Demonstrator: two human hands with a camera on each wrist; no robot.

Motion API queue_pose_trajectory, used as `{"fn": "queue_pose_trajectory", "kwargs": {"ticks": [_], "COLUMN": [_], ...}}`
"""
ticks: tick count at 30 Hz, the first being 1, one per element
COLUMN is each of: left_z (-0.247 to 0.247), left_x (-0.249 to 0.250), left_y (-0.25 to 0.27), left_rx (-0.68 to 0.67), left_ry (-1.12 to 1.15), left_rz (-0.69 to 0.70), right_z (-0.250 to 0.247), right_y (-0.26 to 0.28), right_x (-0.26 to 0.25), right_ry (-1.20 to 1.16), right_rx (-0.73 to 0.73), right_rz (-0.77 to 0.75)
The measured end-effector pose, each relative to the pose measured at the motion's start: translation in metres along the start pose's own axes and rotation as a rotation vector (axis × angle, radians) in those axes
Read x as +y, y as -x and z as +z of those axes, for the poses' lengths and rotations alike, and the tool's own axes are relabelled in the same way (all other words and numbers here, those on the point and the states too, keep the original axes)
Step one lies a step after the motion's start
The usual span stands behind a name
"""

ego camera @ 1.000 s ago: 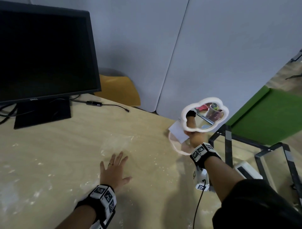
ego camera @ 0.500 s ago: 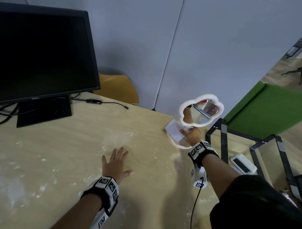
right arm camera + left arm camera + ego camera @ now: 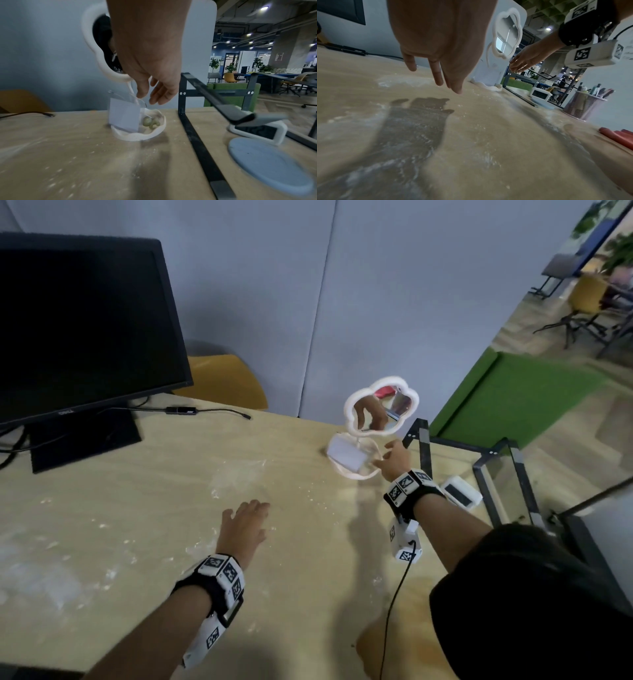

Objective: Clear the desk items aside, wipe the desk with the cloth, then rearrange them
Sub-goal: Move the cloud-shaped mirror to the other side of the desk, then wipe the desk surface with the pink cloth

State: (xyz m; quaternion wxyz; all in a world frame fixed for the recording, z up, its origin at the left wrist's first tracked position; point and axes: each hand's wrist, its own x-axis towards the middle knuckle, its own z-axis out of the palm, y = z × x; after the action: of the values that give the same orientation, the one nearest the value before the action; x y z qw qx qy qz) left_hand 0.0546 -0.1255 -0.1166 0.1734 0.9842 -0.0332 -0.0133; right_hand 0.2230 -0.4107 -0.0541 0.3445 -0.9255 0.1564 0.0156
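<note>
I am hovering my right hand just beside the mirror, fingers relaxed and loosely spread, gripping nothing. The mirror is standing upright at the far right of the bench, its tray base holding a white card and some small green pieces. My left hand is floating palm-down over the middle of the bench, fingers extended and empty. I judge the clearing step as nearly complete, since white powder is covering the surface and no cloth is appearing in any view. Risk one: the mirror is sitting on a thin stem, so a brush from my right fingers could be tipping it or spilling the tray. Risk two: the black stand is sitting just beside the tray, so a sideways shift could be knocking the two together. Risk three: a sleeve dragged across the bench would be smearing powder. The clock and pen cup are resting further right. Legible writing: the monitor bezel is carrying a small logo, too blurred for me to confirm; the wrist markers carry patterns only.
</note>
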Motion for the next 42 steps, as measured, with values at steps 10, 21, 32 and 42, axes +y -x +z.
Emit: {"fn": "queue_pose_trajectory", "kwargs": {"ticks": [10, 21, 32, 42], "left_z": [-0.036, 0.033, 0.080, 0.087], "left_x": [0.015, 0.052, 0.090, 0.095], "left_y": [0.051, 0.142, 0.160, 0.172], "left_rx": [-0.074, -0.402, -0.397, -0.370], "left_ry": [0.136, 0.097, -0.100, -0.077], "left_rz": [0.032, 0.242, 0.144, 0.085], "right_z": [-0.029, -0.020, -0.076, -0.068], "right_y": [0.140, 0.271, 0.268, 0.266], "right_x": [0.017, 0.150, 0.285, 0.313], "right_ry": [-0.085, 0.114, 0.270, 0.313], "right_rx": [-0.053, -0.027, 0.119, 0.159], "right_rz": [-0.144, -0.109, 0.314, 0.269]}}
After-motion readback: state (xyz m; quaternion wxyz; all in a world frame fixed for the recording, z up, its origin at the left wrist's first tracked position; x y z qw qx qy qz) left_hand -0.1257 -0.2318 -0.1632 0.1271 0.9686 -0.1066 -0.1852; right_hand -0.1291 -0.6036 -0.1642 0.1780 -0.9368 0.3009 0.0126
